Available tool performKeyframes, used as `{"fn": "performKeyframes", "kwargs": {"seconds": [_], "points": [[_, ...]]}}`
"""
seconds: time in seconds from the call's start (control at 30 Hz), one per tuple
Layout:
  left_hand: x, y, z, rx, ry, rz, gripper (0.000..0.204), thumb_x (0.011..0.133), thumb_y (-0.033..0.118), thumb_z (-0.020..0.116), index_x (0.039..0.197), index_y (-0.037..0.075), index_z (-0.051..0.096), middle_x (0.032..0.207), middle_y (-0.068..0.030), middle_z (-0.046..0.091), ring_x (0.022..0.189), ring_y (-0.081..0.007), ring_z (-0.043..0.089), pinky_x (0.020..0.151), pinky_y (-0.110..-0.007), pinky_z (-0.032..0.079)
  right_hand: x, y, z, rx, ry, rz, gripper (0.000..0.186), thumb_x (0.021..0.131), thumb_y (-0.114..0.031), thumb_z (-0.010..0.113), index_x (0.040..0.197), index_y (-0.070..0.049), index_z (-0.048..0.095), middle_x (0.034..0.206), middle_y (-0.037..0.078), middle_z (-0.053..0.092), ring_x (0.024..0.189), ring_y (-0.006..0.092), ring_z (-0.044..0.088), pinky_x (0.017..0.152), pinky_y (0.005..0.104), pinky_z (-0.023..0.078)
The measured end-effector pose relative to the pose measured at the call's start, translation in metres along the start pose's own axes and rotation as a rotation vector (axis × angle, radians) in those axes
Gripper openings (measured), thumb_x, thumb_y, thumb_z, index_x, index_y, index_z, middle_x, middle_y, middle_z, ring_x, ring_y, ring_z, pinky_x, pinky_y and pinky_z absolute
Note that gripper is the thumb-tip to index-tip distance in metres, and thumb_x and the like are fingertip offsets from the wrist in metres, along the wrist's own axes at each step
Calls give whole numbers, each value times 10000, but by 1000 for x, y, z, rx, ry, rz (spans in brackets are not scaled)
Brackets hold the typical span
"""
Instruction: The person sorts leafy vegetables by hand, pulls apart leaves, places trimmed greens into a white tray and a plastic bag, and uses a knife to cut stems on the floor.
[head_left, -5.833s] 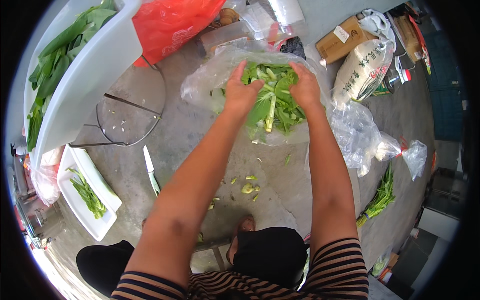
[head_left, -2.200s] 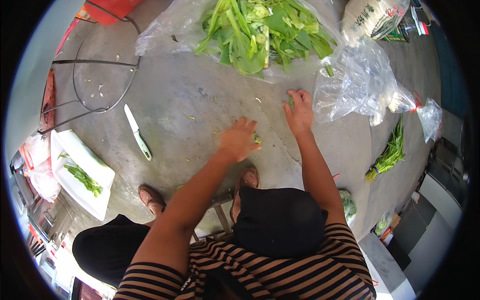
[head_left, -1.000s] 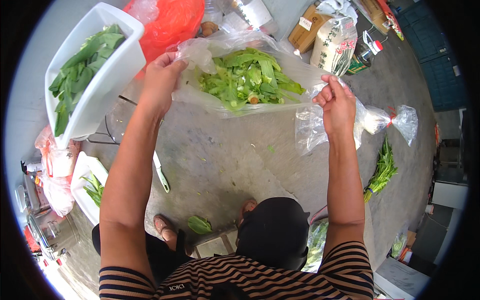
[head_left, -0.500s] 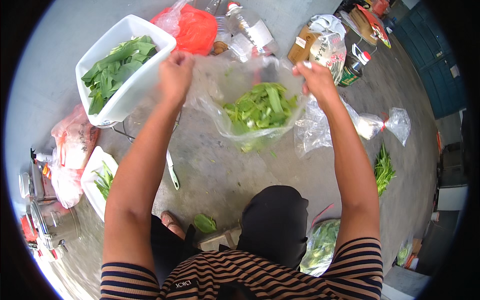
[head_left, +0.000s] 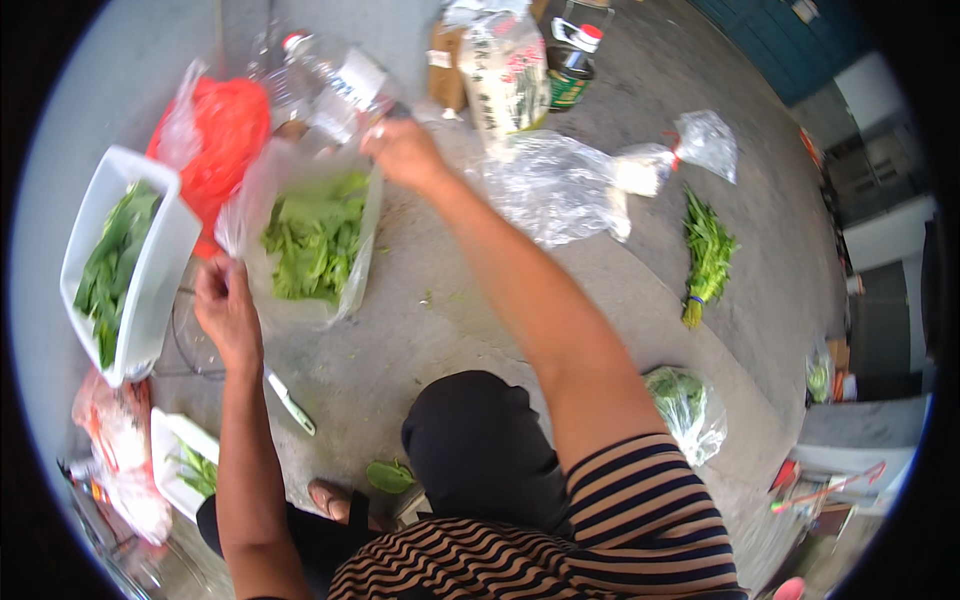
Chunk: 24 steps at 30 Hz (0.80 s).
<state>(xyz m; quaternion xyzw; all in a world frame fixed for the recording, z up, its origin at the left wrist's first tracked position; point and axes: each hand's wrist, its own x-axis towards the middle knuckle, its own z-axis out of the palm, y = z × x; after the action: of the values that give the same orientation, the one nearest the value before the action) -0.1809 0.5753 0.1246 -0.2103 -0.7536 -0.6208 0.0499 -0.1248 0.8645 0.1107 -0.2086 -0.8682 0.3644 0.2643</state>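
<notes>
A clear plastic bag [head_left: 350, 285] with cut green leaves [head_left: 318, 235] inside stretches between my hands. My left hand [head_left: 228, 305] is closed on a gathered corner of the bag, at its near left side. At the far right side of the bag, my right hand [head_left: 402, 150] pinches its rim; the fingertips are slightly blurred. The bag's mouth is open toward me, and whether its bottom touches the floor I cannot tell. Left of the bag, a white plastic bin [head_left: 150, 290] holds broad green leaves, standing on a wire rack [head_left: 188, 350].
A knife [head_left: 290, 402] and a loose leaf [head_left: 390, 476] lie on the floor near my knees. Behind the bag are a red plastic bag [head_left: 222, 125] and large clear bottles [head_left: 320, 95]. Rightward lie crumpled clear plastic [head_left: 550, 185], a bundle of greens [head_left: 708, 245] and a bagged vegetable [head_left: 685, 405].
The view has turned, so the surroundings sit further left and lower on that side. My left hand has come lower and nearer than my right, turning the bag of leaves between them.
</notes>
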Motion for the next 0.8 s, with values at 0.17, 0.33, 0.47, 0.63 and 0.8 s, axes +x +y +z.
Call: {"fn": "performKeyframes", "kwargs": {"seconds": [0.17, 0.33, 0.47, 0.63, 0.8], "points": [[-24, -21, 5, -29, -79, -123, 52, 851, 76, 568, 878, 50, 533, 691, 63, 416, 576, -16, 339, 494, -171, 276, -74, 26, -24, -17, -92, 344, 591, 694, -492, 667, 1179, -173, 556, 1240, 184, 501, 1160, 336, 457, 944, 444, 366], [-24, -14, 14, -54, -137, -133, 91, 857, 86, 576, 928, 44, 537, 722, 57, 433, 600, -17, 351, 514, -164, 286, -171, 120, -66, -980, -86, 443, 398, 824, -289, 528, 1208, -181, 520, 1405, 117, 288, 1325, 373, 162, 987, 604, 208], [-28, -5, 10, 11, -198, -7, 232, 858, 74, 574, 1086, 44, 544, 800, 39, 441, 676, -38, 406, 593, -177, 366, -185, 142, -95, -571, -227, 672, 318, 830, -254, 517, 1117, -135, 590, 1168, 103, 563, 1181, 280, 462, 926, 425, 407], [-52, 67, 47, 602, -242, 698, 283, 879, 147, 530, 1125, 7, 544, 1075, -133, 543, 939, -290, 525, 862, -346, 400, -182, 125, -99, 498, 554, 356, 269, 757, -109, 681, 1011, -47, 618, 970, 85, 642, 932, 171, 598, 813, 293, 471], [-78, 54, 21, 312, -574, 197, 207, 892, 151, 523, 786, -20, 572, 703, -98, 536, 666, -184, 511, 636, -291, 415, -239, 187, -163, 114, 563, 563, 300, 739, -87, 672, 1034, -66, 621, 987, 80, 632, 928, 156, 592, 798, 283, 479]]}}
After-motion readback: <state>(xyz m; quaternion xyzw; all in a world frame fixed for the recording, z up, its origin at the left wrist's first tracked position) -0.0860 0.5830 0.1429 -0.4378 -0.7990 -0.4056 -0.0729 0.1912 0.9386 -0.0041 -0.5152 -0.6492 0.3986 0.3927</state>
